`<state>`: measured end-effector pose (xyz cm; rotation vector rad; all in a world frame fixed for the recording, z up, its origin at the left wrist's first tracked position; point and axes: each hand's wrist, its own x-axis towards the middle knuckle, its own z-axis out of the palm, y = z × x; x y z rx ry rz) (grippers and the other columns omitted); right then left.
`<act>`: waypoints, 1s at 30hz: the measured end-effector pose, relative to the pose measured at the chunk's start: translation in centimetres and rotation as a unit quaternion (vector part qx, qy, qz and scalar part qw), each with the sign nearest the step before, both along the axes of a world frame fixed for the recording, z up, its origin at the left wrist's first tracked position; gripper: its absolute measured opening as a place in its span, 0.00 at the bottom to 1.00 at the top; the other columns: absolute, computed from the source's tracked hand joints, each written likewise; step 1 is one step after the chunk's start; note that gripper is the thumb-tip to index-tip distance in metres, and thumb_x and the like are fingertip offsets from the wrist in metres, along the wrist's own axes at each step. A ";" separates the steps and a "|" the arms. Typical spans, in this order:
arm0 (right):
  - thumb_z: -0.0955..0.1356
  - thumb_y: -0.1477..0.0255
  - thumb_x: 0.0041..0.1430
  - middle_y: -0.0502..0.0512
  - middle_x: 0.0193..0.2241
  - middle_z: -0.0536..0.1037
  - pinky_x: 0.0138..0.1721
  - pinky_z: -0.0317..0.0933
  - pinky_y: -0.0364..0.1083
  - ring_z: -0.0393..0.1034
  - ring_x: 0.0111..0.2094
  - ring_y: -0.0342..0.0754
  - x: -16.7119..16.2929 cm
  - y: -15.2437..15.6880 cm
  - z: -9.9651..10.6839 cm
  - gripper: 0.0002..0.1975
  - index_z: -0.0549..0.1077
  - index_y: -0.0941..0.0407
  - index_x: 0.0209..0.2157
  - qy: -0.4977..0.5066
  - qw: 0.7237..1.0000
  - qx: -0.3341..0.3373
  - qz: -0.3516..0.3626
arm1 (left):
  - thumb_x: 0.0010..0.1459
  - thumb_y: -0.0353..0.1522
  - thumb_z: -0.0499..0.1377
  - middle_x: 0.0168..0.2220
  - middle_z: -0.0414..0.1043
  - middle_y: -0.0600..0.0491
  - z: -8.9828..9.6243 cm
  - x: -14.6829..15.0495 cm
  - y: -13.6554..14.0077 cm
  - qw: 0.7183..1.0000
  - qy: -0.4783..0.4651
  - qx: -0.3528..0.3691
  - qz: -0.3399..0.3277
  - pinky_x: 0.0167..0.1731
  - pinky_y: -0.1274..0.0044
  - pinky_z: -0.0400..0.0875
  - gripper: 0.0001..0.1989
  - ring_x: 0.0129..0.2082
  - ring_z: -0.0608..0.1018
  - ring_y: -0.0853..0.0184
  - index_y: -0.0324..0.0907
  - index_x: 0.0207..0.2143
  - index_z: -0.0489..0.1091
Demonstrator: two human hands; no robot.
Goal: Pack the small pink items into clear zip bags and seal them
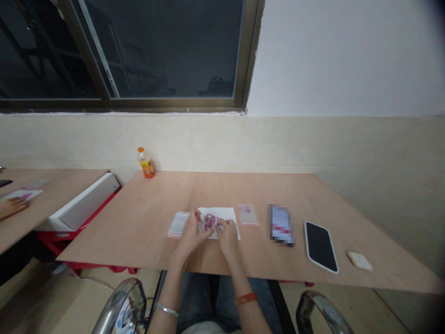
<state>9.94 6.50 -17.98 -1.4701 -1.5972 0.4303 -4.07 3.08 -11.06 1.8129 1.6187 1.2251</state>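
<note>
Both hands meet over a white sheet of paper [227, 214] lying on the wooden table [156, 204]. My left hand [191, 234] and my right hand [227, 236] pinch a small clear bag of pink beads [209, 221] between their fingertips, just above the sheet. An empty clear zip bag [177, 224] lies flat to the left of my left hand. Another small clear bag [248, 214] with something pink inside rests right of the sheet.
An orange drink bottle [146, 163] stands at the table's far left corner. Right of the sheet lie a blurred card [281, 225], a black phone [321, 246] and a small white case [359, 260]. Another person's hand [12, 207] rests on the neighbouring table at left.
</note>
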 end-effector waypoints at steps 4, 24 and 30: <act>0.65 0.73 0.52 0.59 0.30 0.75 0.38 0.61 0.47 0.68 0.34 0.51 0.1 0.2 0.4 0.07 0.75 0.58 0.29 0.071 0.997 0.005 0.018 | 0.42 0.34 0.64 0.35 0.61 0.55 -0.3 -0.1 -0.3 1.000 -0.006 -0.005 -0.015 0.36 0.76 0.64 0.24 0.35 0.69 0.68 0.42 0.38 0.53; 0.64 0.68 0.54 0.55 0.30 0.76 0.30 0.63 0.43 0.70 0.32 0.47 0.0 -2.2 8.2 0.10 0.76 0.56 0.30 0.169 0.976 0.022 0.134 | 0.41 0.36 0.65 0.31 0.67 0.57 0.5 0.2 0.0 0.999 -0.038 -0.004 -0.023 0.31 0.78 0.64 0.19 0.31 0.71 0.69 0.41 0.35 0.63; 0.62 0.70 0.54 0.59 0.33 0.77 0.39 0.63 0.48 0.70 0.35 0.50 1.7 -0.5 4.5 0.11 0.75 0.57 0.33 0.124 0.991 0.038 0.034 | 0.38 0.35 0.67 0.35 0.68 0.55 0.4 -0.1 0.0 0.998 -0.056 0.006 -0.006 0.37 0.75 0.66 0.22 0.36 0.72 0.66 0.41 0.36 0.63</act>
